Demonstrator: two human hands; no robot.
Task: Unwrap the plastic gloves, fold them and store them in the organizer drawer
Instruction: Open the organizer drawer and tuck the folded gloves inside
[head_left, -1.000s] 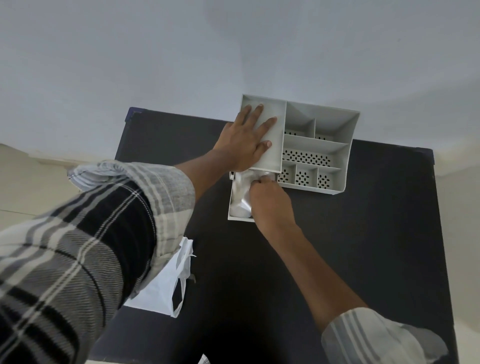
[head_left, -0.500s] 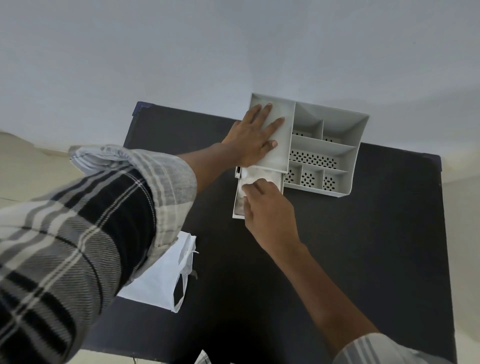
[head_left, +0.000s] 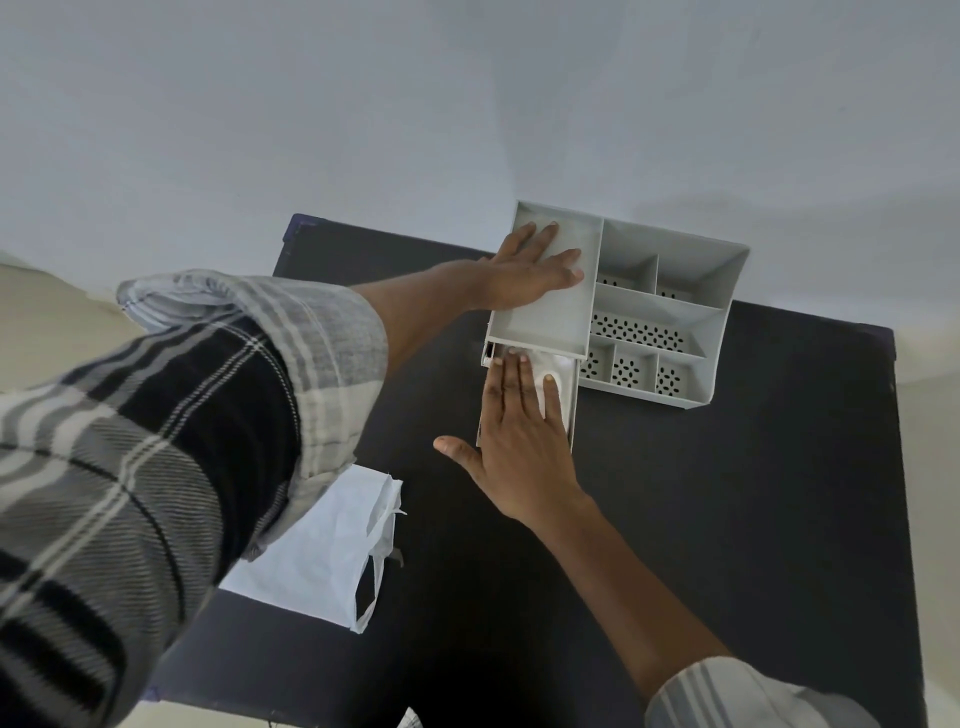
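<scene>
A grey plastic organizer (head_left: 670, 312) with several compartments stands at the far edge of the black table (head_left: 727, 519). Its drawer (head_left: 573, 405) is pulled out toward me from the left section. Folded clear plastic gloves (head_left: 553, 366) lie inside the drawer. My right hand (head_left: 519, 436) lies flat over the drawer and the gloves, fingers spread, thumb out to the left. My left hand (head_left: 530, 270) rests flat on the organizer's left top tray, fingers apart.
A white plastic bag (head_left: 322, 556) lies on the table's near left, partly under my left sleeve. A pale wall rises directly behind the organizer. The table's right half is bare black surface.
My right hand has flattened out over the drawer, fingers now spread on the gloves instead of pinched. The drawer looks pushed in slightly. The left hand has stayed on the organizer.
</scene>
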